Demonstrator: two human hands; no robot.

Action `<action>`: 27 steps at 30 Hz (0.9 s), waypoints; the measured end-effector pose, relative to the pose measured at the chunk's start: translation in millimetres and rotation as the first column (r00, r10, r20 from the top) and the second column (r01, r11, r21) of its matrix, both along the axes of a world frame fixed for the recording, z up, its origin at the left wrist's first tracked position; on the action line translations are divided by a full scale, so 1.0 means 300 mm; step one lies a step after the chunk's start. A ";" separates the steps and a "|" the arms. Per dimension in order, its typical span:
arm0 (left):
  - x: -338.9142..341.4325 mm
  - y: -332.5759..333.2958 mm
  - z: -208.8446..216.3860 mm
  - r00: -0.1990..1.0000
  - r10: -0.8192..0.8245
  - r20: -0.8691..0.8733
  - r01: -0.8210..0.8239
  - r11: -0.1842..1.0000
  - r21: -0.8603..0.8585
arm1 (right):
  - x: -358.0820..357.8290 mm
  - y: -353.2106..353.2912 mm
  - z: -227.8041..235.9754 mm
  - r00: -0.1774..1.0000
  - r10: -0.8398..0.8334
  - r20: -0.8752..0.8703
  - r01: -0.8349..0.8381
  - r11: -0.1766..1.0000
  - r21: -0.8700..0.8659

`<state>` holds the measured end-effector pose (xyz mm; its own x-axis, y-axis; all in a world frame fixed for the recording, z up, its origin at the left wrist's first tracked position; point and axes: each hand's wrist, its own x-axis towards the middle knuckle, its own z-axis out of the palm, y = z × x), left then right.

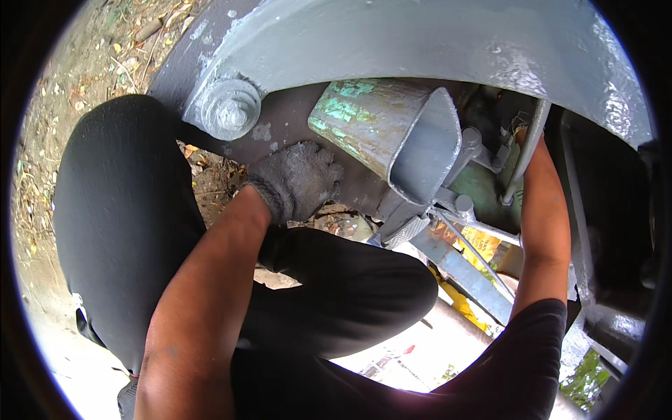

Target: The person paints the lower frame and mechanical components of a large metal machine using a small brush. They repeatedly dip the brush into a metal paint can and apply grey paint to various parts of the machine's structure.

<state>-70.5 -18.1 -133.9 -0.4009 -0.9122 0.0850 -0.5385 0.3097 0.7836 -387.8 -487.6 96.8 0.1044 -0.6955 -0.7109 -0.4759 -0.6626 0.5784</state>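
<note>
Left hand point(297, 180) in a grey knit glove presses against the dark painted steel plate point(280, 133), grip curled, pinching nothing visible. Large grey hex bolt head point(229, 108) sits at 10 o'clock from it, near, not touching. Grey hollow rectangular steel tube point(392, 133) with flaking green paint lies at 2 o'clock, long axis running 11 to 5. Right hand point(521, 136) reaches up behind a thin grey rod point(525, 150); its grip state cannot be told.
</note>
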 end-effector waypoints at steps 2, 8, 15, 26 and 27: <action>-0.005 -0.006 -0.007 0.985 -0.155 0.082 0.150 0.987 0.063 | -0.006 -0.026 0.005 1.000 -0.013 -0.009 0.013 1.000 0.009; 0.005 -0.009 -0.018 0.991 -0.136 0.010 0.137 0.984 -0.113 | -0.004 -0.059 -0.041 0.999 -0.037 -0.021 0.037 0.999 0.006; 0.012 -0.017 -0.019 0.993 -0.116 0.037 0.121 0.982 -0.143 | -0.009 -0.074 0.001 0.999 -0.054 -0.004 0.054 0.998 0.007; 0.002 -0.018 -0.029 0.989 -0.133 0.065 0.142 0.977 -0.158 | -0.024 -0.136 -0.126 0.994 -0.102 0.042 0.101 0.995 0.013; 0.000 -0.019 -0.032 0.989 -0.137 0.060 0.144 0.979 -0.145 | -0.032 -0.121 -0.099 0.993 -0.107 0.049 0.106 0.994 0.007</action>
